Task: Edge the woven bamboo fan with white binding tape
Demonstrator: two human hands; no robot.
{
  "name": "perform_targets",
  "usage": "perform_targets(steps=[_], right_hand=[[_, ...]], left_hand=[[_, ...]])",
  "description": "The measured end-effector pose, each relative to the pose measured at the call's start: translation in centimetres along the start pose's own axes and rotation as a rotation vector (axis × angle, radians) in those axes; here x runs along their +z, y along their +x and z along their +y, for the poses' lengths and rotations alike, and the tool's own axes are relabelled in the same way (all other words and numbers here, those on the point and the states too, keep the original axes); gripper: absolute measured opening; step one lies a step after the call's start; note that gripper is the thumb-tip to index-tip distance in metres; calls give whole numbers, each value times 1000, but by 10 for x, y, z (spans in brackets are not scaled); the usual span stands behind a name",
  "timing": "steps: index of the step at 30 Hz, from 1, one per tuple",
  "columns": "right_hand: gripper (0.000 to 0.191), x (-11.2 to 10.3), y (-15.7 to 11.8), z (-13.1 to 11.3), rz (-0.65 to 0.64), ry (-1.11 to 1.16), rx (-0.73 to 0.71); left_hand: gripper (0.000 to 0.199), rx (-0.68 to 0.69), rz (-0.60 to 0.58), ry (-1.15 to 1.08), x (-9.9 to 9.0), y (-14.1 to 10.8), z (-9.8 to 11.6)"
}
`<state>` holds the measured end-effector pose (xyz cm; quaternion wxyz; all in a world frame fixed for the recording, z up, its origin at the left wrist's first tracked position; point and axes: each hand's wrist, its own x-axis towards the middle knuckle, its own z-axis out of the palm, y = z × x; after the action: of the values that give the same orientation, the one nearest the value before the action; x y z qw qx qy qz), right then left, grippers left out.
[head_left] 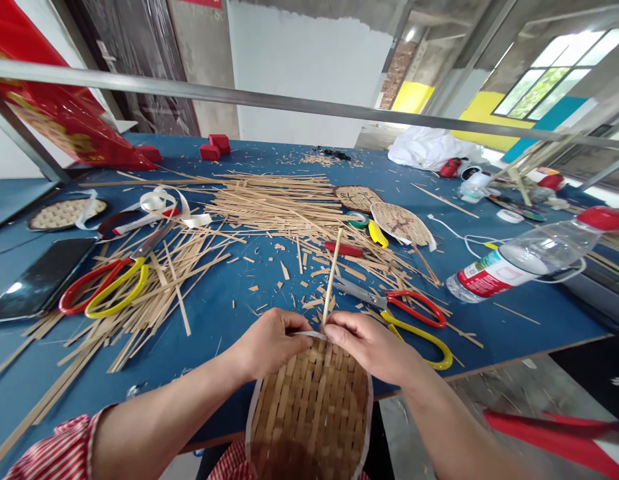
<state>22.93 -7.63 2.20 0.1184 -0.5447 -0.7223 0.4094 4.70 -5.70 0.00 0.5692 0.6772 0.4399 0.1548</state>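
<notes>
A woven bamboo fan (312,407) with a white edging lies against the table's front edge, its top held by both hands. My left hand (279,340) pinches the rim just left of the middle. Beside it, my right hand (364,340) grips the top of the fan where a pale bamboo stick (332,277) rises, slightly tilted, from the rim between the hands. The fingertips hide how the stick meets the weave. Scissors with red and yellow handles (424,313) rest right of my right hand, blades pointing left.
Bamboo strips (274,200) lie heaped across the blue table (214,353). Another pair of scissors (114,280) and a phone (39,280) are at left. A plastic bottle (524,260) lies tilted at right. Finished-looking woven pieces (404,223) and white ribbon (164,203) sit farther back.
</notes>
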Motion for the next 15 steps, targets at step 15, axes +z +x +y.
perform_targets(steps=[15], right_hand=[[20, -1, -1, 4, -61, 152, 53]], left_hand=[[17, 11, 8, 18, -1, 1, 1]])
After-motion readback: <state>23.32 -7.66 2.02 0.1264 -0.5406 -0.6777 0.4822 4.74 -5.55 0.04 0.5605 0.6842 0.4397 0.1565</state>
